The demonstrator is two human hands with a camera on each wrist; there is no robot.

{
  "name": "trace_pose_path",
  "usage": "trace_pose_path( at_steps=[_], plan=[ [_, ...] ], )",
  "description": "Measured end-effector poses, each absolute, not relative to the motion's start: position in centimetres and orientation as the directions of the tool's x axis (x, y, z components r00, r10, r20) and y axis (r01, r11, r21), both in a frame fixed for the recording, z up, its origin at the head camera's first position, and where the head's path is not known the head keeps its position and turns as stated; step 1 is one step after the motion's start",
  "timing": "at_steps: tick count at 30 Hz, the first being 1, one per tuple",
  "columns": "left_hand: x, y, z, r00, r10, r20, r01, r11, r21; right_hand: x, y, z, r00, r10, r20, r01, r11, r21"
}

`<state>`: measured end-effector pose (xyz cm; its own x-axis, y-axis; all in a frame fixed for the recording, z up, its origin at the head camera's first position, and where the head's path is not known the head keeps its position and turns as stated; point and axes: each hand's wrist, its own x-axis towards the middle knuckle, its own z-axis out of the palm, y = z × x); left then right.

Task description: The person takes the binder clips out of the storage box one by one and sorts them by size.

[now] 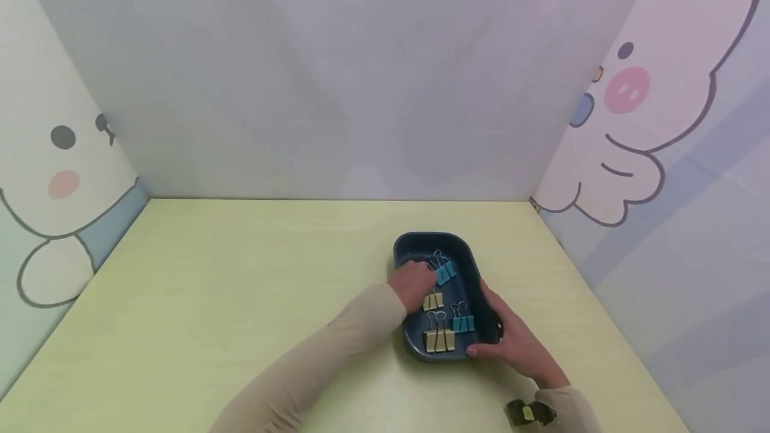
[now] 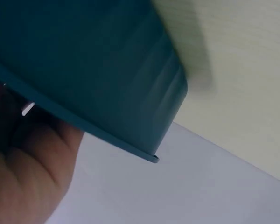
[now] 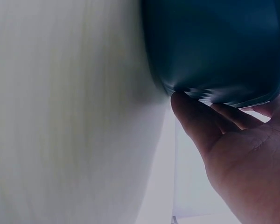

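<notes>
A dark blue tray [image 1: 486,326] stands on the table with binder clips in it. My left hand [image 1: 414,284] reaches over its left rim, fingers curled down beside a blue binder clip [image 1: 446,273] near the far end. In the left wrist view a metal glint shows at those fingers, behind the tray wall [image 2: 98,70]; the fingertips are hidden. Close to that hand lies a small yellow binder clip [image 1: 433,301]. Nearer me are a larger yellow binder clip [image 1: 440,341] and another blue one [image 1: 463,324]. My right hand [image 1: 519,346] holds the tray's right side, thumb at the near rim.
The pale yellow table [image 1: 240,272] runs back to a grey wall [image 1: 337,85]. Side panels with cartoon animals [image 1: 650,85] border it left and right. A black strap [image 1: 531,413] sits at my right wrist.
</notes>
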<state>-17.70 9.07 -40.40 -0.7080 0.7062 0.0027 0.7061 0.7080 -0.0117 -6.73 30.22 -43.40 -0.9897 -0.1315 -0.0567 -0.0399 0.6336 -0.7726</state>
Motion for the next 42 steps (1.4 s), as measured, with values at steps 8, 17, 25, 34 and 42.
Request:
trace_pose_path(
  at_steps=[8, 17, 25, 34, 42],
  plan=[
    [-17.7, 8.8, -40.4, -0.709, 0.705, 0.005, 0.705, 0.709, -0.016, -6.7, 30.0, -43.4, -0.990, -0.130, -0.062, -0.035, 0.635, -0.771],
    [-17.8, 7.9, -38.5, -0.709, 0.702, 0.063, 0.704, 0.701, 0.114, -6.7, 30.2, -43.6, -0.990, -0.137, -0.044, -0.054, 0.639, -0.767],
    [-18.3, 4.8, -37.0, -0.692, 0.717, 0.076, 0.660, 0.587, 0.469, -6.8, 30.1, -43.4, -0.989, -0.121, -0.080, -0.014, 0.627, -0.779],
    [-18.1, 0.3, -37.5, -0.764, 0.623, 0.168, 0.485, 0.384, 0.786, -6.8, 30.1, -43.4, -0.989, -0.116, -0.090, -0.002, 0.627, -0.779],
    [-18.3, -2.1, -39.2, -0.839, 0.514, 0.177, 0.380, 0.323, 0.867, -6.9, 30.3, -43.5, -0.989, -0.123, -0.087, -0.008, 0.619, -0.786]
  ],
)
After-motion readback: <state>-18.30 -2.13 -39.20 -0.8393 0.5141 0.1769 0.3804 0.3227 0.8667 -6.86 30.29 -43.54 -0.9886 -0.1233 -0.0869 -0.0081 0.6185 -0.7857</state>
